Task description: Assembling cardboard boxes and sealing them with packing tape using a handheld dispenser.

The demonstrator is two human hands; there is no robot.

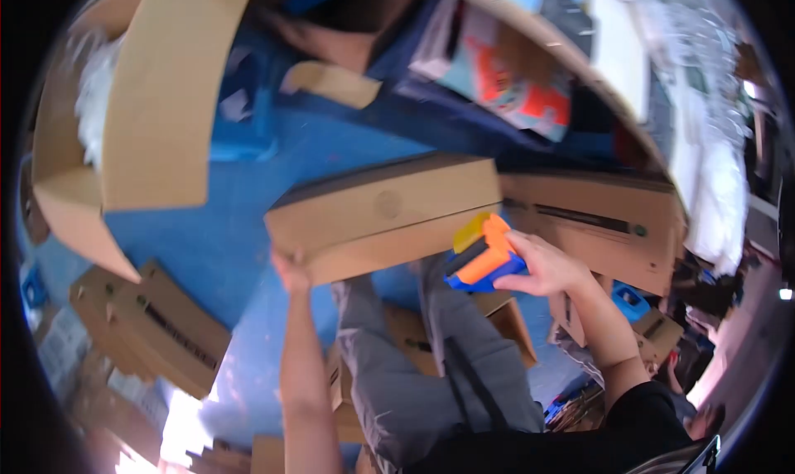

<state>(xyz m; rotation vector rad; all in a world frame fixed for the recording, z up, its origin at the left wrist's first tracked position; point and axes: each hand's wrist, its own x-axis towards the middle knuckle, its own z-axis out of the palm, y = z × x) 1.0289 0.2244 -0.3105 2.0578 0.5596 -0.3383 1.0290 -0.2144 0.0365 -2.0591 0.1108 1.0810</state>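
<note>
My left hand (290, 269) grips the brown cardboard box's (385, 213) left corner; my right hand (542, 267) grasps the orange-blue tape dispenser (484, 257) at its right edge.

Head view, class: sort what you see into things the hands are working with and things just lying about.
In use:
left hand
right hand
cardboard box
tape dispenser

Lying about:
open carton
flat cartons
long carton
blue floor
</note>
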